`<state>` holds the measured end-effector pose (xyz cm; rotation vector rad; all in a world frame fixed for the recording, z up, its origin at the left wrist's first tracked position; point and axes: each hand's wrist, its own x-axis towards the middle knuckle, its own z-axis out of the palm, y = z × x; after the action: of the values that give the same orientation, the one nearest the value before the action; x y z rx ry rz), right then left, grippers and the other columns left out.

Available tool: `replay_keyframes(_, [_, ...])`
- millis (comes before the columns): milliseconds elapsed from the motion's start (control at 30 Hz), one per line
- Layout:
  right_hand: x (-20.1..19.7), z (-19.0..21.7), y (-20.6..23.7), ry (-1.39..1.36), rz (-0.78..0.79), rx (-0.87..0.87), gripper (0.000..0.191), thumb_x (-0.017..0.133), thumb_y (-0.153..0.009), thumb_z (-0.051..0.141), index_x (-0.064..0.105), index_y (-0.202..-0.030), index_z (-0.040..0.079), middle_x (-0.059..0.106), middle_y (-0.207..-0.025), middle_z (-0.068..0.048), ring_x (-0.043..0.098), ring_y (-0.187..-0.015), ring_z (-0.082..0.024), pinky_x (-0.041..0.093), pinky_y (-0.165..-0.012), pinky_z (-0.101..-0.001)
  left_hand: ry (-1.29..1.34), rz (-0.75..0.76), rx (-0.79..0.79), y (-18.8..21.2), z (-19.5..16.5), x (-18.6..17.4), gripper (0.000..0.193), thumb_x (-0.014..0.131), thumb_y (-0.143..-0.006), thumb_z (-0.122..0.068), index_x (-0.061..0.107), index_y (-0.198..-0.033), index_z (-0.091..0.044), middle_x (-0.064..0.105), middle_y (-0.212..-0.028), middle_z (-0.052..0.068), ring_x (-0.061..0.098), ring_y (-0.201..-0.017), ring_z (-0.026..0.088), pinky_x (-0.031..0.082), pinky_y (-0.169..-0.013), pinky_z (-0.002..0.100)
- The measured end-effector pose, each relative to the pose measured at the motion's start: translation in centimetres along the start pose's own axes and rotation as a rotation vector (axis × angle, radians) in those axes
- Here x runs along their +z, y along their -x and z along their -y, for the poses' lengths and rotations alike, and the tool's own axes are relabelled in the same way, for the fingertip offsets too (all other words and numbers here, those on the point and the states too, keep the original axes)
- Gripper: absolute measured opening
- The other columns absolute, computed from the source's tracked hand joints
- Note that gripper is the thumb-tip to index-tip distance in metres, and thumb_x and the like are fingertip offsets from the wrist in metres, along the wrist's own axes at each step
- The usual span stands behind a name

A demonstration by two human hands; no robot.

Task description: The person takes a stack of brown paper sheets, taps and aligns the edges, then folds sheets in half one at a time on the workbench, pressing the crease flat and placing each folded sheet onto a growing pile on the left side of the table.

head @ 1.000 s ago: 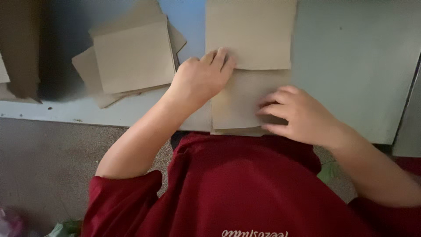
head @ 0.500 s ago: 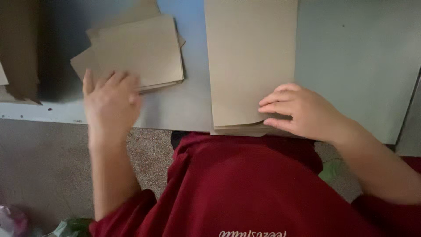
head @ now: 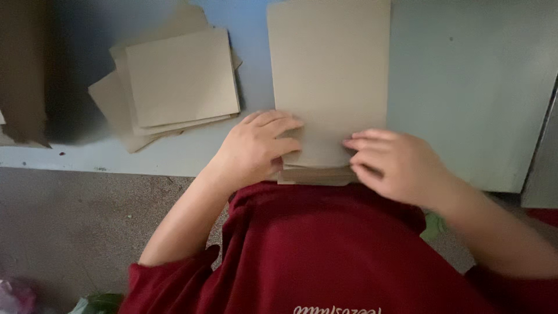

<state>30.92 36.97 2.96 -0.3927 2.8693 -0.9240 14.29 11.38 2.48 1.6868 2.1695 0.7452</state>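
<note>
Head view looks straight down at a pale blue-grey worktop [head: 465,87] whose near edge runs across the middle of the frame. A tall tan cardboard sheet [head: 328,75] lies at that near edge, its top cut off by the frame; thin edges of more sheets show beneath its lower end, though how many is hard to make out. The left hand [head: 256,148] rests on the sheet's lower left corner, fingers [head: 282,125] flat and close together, pressing rather than gripping. The right hand [head: 398,166] lies on the lower right corner, fingers [head: 363,142] slightly curled against the card; its thumb is hidden, so whether it pinches the edge cannot be told. Near the far left corner sits a loose stack of square cardboard pieces [head: 174,81], well apart from the hands. A red shirt [head: 325,256] fills the bottom, hiding the worktop's front.
</note>
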Motion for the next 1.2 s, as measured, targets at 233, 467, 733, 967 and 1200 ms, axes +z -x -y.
replay_keyframes(233, [-0.8,-2.3,-0.5,-0.305,0.082,0.175,0.012,0.072,-0.087,0.022,0.075,-0.086,0.01,0.079,-0.111,-0.001,0.069,-0.115,-0.023,0.055,-0.089,-0.0399,0.077,-0.019,-0.02,-0.1,0.7,0.5,0.036,0.081,-0.064,-0.009,0.073,-0.098,-0.014,0.065,-0.131,0.002,0.059,-0.126,0.03,0.047,-0.104,0.048])
replay_keyframes(467, [-1.2,-2.3,-1.2,-0.312,0.19,0.282,0.011,0.074,-0.083,0.023,0.078,-0.084,0.013,0.079,-0.11,0.001,0.07,-0.109,-0.019,0.056,-0.083,-0.0371,0.119,-0.041,-0.036,0.0,0.2,-0.4,0.029,0.083,-0.071,-0.025,0.075,-0.097,-0.013,0.066,-0.132,0.004,0.059,-0.127,0.029,0.047,-0.105,0.046])
replay_keyframes(733, [-0.9,-2.6,-0.8,-0.321,0.128,0.133,0.015,0.074,-0.086,0.025,0.083,-0.09,0.014,0.08,-0.11,-0.001,0.067,-0.115,-0.023,0.053,-0.093,-0.0401,0.149,-0.024,-0.089,-0.2,-0.2,-1.1,0.018,0.08,-0.083,-0.031,0.08,-0.088,-0.013,0.075,-0.127,0.008,0.065,-0.123,0.026,0.047,-0.095,0.044])
replay_keyframes(967, [-1.5,-2.5,-1.3,-0.3,0.17,0.173,0.039,0.077,-0.084,0.03,0.074,-0.117,0.009,0.076,-0.111,-0.006,0.066,-0.11,-0.023,0.051,-0.095,-0.042,0.471,-0.007,-0.301,-1.2,-1.0,-2.0,0.014,0.071,-0.096,-0.018,0.072,-0.105,-0.007,0.071,-0.109,0.012,0.069,-0.115,0.028,0.053,-0.109,0.043])
replay_keyframes(1200, [-1.6,-3.7,-1.4,-0.372,0.084,0.633,0.032,0.074,-0.089,0.031,0.076,-0.114,0.01,0.079,-0.103,-0.003,0.073,-0.093,-0.016,0.059,-0.086,-0.0336,0.13,-0.197,-0.212,-2.7,0.8,-0.8,0.045,0.075,-0.072,-0.016,0.068,-0.115,-0.005,0.074,-0.11,0.017,0.065,-0.109,0.039,0.053,-0.088,0.046])
